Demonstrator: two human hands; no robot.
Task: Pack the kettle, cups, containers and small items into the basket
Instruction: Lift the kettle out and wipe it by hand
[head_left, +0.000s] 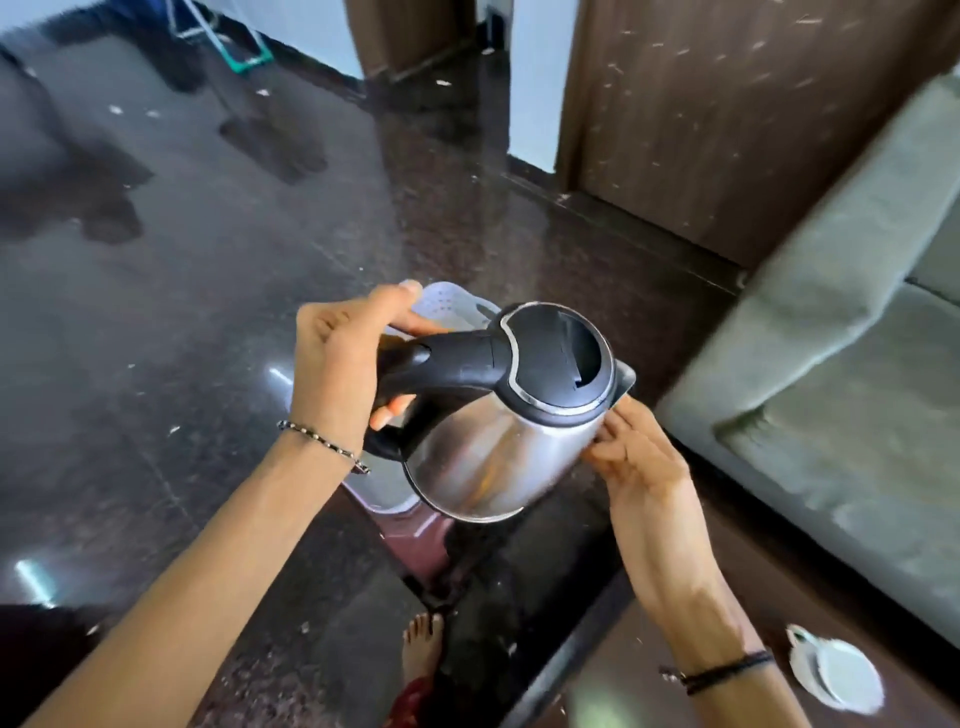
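The steel kettle is gripped by its handle in the left hand; the right hand is pressed flat-fingered at its 4 o'clock.

Bright daylight, floor glare, blurred edges
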